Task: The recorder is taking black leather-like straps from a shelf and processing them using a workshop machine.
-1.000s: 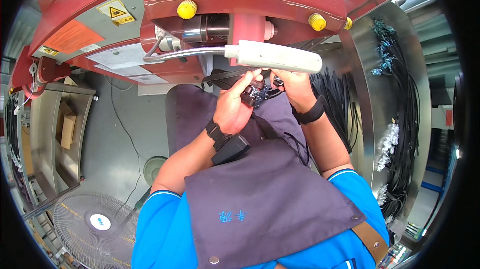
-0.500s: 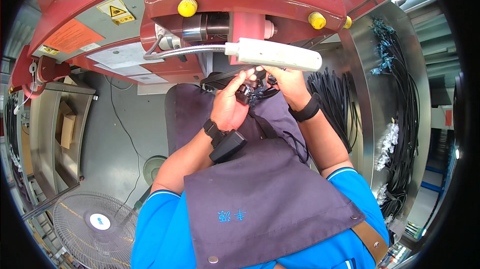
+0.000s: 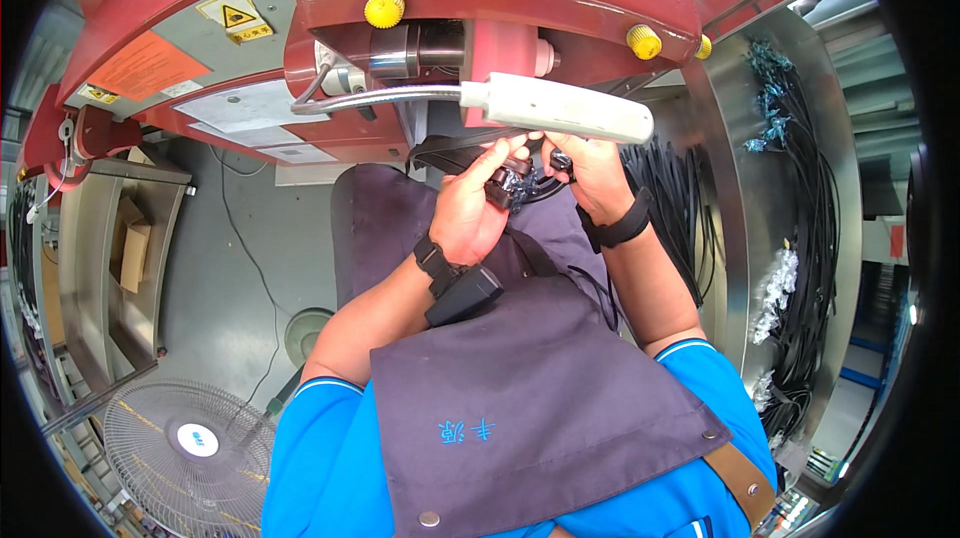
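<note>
Head view: below a pale tubular bar (image 3: pixel 568 110), a worker's left hand (image 3: pixel 468 220) curls around dark fittings (image 3: pixel 507 184) in crinkled clear film, with black straps (image 3: pixel 450 150) just beyond its fingers. The straps look light, pliable and perhaps slick, the fittings harder and likely the surer hold. The right hand (image 3: pixel 597 178) pinches a small black piece (image 3: pixel 562 165), fingers nearly together
</note>
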Available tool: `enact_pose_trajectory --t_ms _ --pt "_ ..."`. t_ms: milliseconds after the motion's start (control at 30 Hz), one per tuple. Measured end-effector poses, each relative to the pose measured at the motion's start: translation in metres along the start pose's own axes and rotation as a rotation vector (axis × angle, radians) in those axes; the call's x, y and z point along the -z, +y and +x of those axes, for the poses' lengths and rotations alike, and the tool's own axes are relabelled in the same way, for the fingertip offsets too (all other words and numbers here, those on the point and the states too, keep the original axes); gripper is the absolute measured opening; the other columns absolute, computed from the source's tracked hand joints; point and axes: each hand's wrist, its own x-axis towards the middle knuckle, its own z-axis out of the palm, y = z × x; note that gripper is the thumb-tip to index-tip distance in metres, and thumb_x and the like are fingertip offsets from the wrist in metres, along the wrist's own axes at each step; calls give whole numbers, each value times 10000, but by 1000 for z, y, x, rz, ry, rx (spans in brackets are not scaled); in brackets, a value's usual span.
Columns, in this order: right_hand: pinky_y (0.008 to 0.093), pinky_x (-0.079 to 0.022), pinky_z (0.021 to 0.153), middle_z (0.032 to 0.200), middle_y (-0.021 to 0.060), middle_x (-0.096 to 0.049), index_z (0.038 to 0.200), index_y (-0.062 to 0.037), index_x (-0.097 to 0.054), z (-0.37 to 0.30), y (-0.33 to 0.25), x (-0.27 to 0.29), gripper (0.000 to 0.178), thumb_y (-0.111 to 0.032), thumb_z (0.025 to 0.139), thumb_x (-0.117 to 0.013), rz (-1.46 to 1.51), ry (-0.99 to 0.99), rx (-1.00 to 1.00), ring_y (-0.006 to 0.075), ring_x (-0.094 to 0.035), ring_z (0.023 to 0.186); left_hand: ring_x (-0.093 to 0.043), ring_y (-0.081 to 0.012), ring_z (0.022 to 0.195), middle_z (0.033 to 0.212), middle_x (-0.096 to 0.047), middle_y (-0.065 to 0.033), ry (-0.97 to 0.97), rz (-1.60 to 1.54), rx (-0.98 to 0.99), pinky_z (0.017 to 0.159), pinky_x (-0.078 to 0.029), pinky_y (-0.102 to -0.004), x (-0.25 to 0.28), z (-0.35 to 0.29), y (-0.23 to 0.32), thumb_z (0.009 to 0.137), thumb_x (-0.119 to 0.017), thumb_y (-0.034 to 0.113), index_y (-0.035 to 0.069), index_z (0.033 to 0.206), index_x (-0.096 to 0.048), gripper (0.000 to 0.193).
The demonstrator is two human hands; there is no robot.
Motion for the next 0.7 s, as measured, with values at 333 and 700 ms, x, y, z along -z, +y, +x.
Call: enact_pose_trajectory --t_ms 333,700 --pt "186 -371 400 808 61 -649 1051 -2 -564 3 4 1 202 -35 858 -614 -88 -44 31 67 -536 499 -620 -162 885 947 -669 -82 42 -26 -36 824 -491 -301 8 2 0 897 -607 129 17 980 -642 144" --pt "203 -402 409 747 40 -646 961 14 -623 4 0 -10 134 -44 840 -636 -133 20 -31 58 -535 505 -609 -156 886 948 -661 -79 92 -29 -29 845 -483 -307 9 2 1 892 -615 135 17 992 -630 155"
